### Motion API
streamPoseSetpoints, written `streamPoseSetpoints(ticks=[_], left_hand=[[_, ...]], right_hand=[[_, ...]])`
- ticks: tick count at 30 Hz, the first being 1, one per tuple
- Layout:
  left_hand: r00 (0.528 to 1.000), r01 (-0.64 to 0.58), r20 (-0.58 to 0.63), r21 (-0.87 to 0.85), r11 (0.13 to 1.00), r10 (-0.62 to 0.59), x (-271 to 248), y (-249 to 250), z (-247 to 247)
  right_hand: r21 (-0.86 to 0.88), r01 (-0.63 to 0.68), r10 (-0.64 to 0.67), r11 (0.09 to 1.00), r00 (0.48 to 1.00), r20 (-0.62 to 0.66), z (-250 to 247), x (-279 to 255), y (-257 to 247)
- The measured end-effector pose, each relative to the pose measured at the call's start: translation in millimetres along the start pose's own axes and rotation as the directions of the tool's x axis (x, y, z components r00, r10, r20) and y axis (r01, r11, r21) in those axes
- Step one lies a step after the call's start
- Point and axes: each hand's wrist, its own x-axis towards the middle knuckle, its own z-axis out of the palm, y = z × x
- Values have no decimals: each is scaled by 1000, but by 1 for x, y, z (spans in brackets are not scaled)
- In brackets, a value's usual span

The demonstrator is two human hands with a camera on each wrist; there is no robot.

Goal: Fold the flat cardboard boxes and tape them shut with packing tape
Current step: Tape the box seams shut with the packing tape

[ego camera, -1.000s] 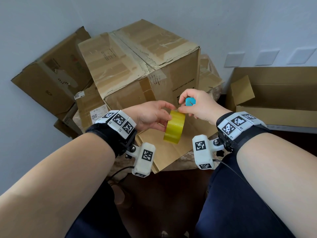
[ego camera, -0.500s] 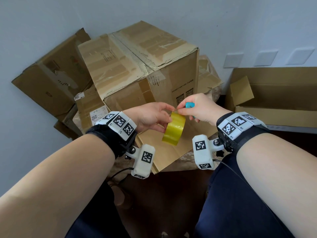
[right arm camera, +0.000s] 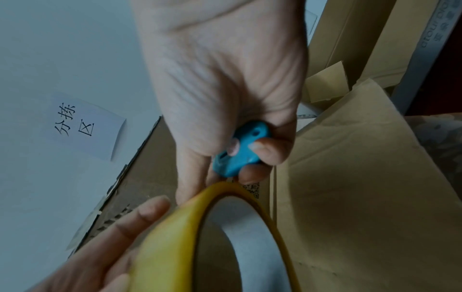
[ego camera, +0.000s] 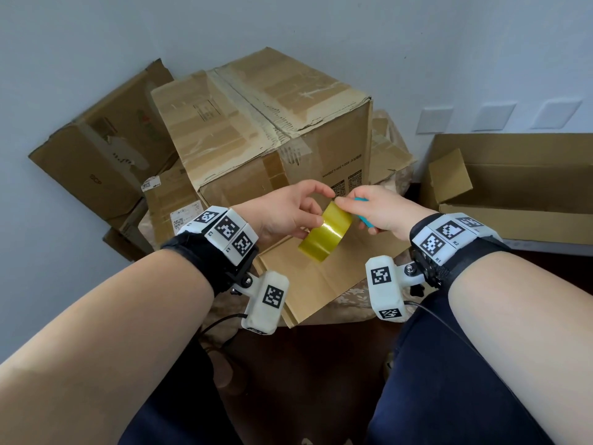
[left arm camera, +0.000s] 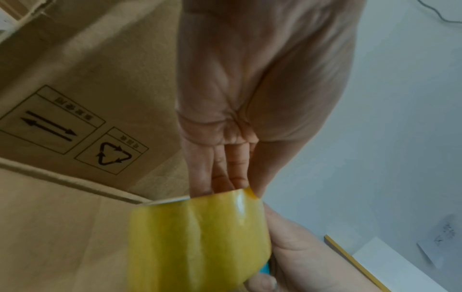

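Observation:
My left hand (ego camera: 298, 216) holds a yellow roll of packing tape (ego camera: 325, 236) in front of a big closed cardboard box (ego camera: 266, 130). The roll (left arm camera: 200, 241) fills the bottom of the left wrist view, under my left fingers (left arm camera: 225, 173). My right hand (ego camera: 372, 210) grips a small blue cutter (ego camera: 364, 220) in its curled lower fingers, while its thumb and forefinger pinch at the roll's top edge. The right wrist view shows the cutter (right arm camera: 240, 154) in the palm and the roll (right arm camera: 190, 237) just below the fingertips. A flat cardboard sheet (ego camera: 317, 277) lies beneath both hands.
Flattened boxes (ego camera: 102, 155) lean on the wall at the left. An open cardboard box (ego camera: 513, 184) stands at the right. The big box has an old taped seam on top. My dark-trousered knees are below the hands. A paper label (right arm camera: 82, 126) hangs on the wall.
The right hand has come down onto the top edge of the roll, and the cutter now sits lower, behind the roll. The left hand has kept the roll almost still.

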Motion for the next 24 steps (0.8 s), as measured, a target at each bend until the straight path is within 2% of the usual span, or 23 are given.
streamPoseSetpoints(ticks=[4,7,10,13,15,17,19,22,24], left_hand=[[999,-52,6,-42,998,52,-10,3,-6],[999,-53,4,-84,995,53,-19,6,-14],[999,-38,8,-108,993,40,-33,11,-30],[999,29,28,-84,996,-27,-47,11,-46],[994,98,48,-9,995,-97,-58,5,-58],[983,173,44,77,982,-176,-72,-4,-71],[968,247,9,128,961,-250,-85,-16,-85],[938,338,-139,180,924,-317,-103,-37,-108],[900,398,-260,170,901,-349,-112,-51,-121]], right_hand=[[49,-20,21,999,1000,-4,-2,-4,0],[-23,-11,10,1000,1000,-16,-2,-5,-4],[-86,66,-74,994,993,-87,1,-4,-25],[1,142,-140,990,979,-147,8,-3,-55],[23,143,-141,989,987,-80,17,-2,-71],[-30,108,-106,994,992,67,30,-1,-81],[-115,100,-75,988,976,205,46,2,-87],[-164,106,-60,981,962,267,66,6,-93],[-171,95,-44,981,959,282,77,7,-97]])
